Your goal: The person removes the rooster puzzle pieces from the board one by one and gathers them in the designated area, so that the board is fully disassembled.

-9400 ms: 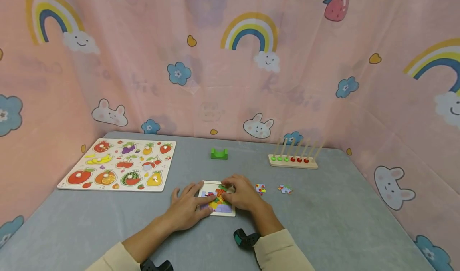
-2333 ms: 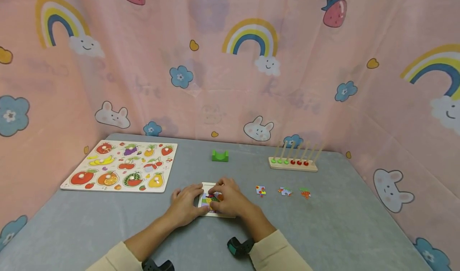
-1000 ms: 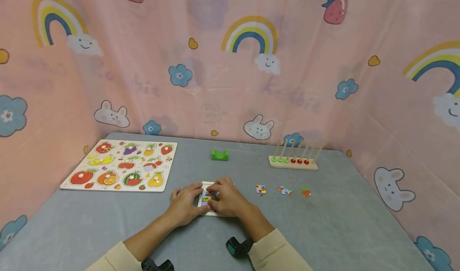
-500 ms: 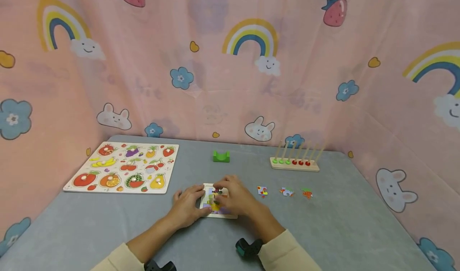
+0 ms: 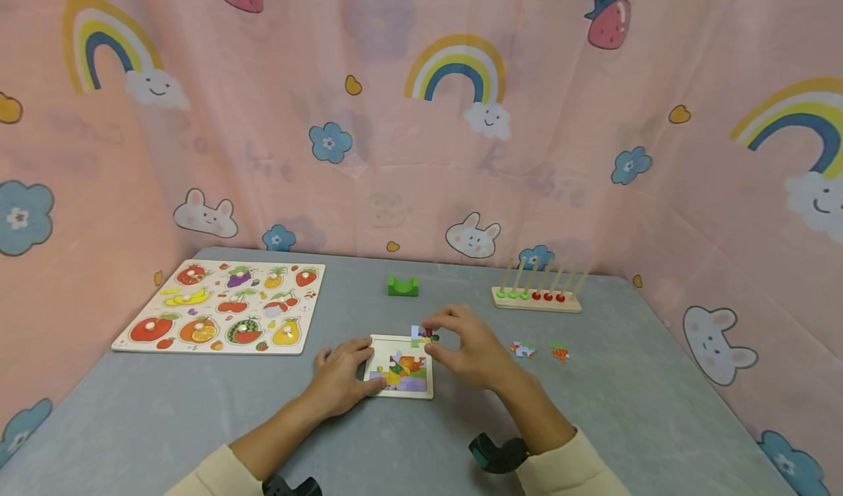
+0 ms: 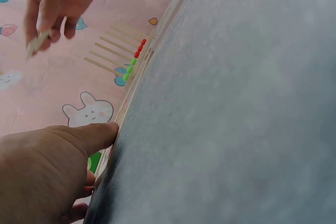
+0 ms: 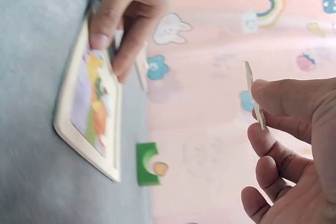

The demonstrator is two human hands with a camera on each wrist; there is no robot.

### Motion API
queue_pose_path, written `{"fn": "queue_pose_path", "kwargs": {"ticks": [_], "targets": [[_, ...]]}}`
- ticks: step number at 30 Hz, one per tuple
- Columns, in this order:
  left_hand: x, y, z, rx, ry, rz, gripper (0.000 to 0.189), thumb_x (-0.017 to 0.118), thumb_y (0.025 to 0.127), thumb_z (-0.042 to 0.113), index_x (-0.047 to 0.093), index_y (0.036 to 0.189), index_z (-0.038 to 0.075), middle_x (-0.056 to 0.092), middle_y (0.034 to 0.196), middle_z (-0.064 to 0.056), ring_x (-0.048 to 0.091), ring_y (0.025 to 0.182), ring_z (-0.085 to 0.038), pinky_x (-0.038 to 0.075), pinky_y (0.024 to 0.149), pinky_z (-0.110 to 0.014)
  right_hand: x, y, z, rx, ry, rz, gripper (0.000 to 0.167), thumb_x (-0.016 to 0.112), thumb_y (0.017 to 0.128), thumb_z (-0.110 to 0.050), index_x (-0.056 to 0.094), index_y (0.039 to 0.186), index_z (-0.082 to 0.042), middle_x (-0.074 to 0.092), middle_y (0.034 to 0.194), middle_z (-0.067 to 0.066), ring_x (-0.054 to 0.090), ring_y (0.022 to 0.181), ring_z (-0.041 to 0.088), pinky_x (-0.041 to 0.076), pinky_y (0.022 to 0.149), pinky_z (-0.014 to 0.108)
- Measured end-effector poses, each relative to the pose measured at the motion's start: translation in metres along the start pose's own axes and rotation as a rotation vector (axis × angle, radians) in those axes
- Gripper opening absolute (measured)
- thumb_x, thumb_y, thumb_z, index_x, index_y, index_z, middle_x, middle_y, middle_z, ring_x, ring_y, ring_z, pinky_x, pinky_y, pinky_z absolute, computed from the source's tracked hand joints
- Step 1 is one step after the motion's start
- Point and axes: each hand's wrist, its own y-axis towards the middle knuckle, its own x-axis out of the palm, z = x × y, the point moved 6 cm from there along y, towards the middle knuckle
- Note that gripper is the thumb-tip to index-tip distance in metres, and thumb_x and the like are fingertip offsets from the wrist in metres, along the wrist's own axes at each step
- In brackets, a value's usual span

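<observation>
1. From far away I watch my left hand grip the left side of the puzzle tray. The tray lies flat on the counter, in front of me. I think I hold it there so that it does not slide.

2. My right hand pinches one puzzle piece between thumb and fingers. The piece is up in the air by the tray's far right corner, not touching the tray. Just the tips hold it, maybe because it is so thin and small.

3. Some pieces lie in the near part of the tray, and bare wood shows behind them. A blue piece and an orange piece sit apart on the counter to the right, likely so they don't get mixed up.

4. Half a second ago my right hand was over the middle of the tray. Now it is off to the right with the piece, and more bare wood shows.

5. Back then a third loose piece lay on the right. My right hand is in front of that spot now, so I can't tell about it. My left hand still grips the same side.
</observation>
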Motion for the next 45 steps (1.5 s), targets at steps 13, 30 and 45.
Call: {"fn": "queue_pose_path", "kwargs": {"ticks": [13,30,45], "targets": [[-0.001,0.000,0.001,0.000,-0.010,-0.008,0.057,0.081,0.078,0.025,0.063,0.122,-0.006,0.053,0.135,-0.015,0.044,0.127,-0.034,0.013,0.098,-0.066,-0.045,-0.028,0.018,0.000,0.000,0.126,0.033,0.078,0.081,-0.008,0.071,0.113,-0.008,0.062,0.106,-0.005,0.055,0.099,0.015,0.048,0.079,0.041],[0.000,0.001,-0.001,0.005,0.006,-0.012,0.056,0.080,0.079,0.027,0.063,0.122,-0.004,0.053,0.135,-0.014,0.043,0.128,-0.033,0.013,0.098,-0.066,-0.034,-0.057,0.069,-0.018,-0.008,0.095,0.028,0.077,0.082,-0.009,0.072,0.108,-0.004,0.064,0.102,-0.003,0.057,0.090,0.023,0.048,0.072,0.044],[0.001,0.002,-0.001,-0.003,0.012,-0.021,0.056,0.080,0.079,0.028,0.064,0.121,-0.005,0.053,0.136,-0.014,0.042,0.129,-0.033,0.013,0.098,-0.067,-0.015,-0.070,0.102,0.092,0.043,-0.040,0.024,0.076,0.084,-0.016,0.072,0.107,-0.009,0.065,0.103,-0.004,0.059,0.096,0.020,0.048,0.080,0.035]]}}
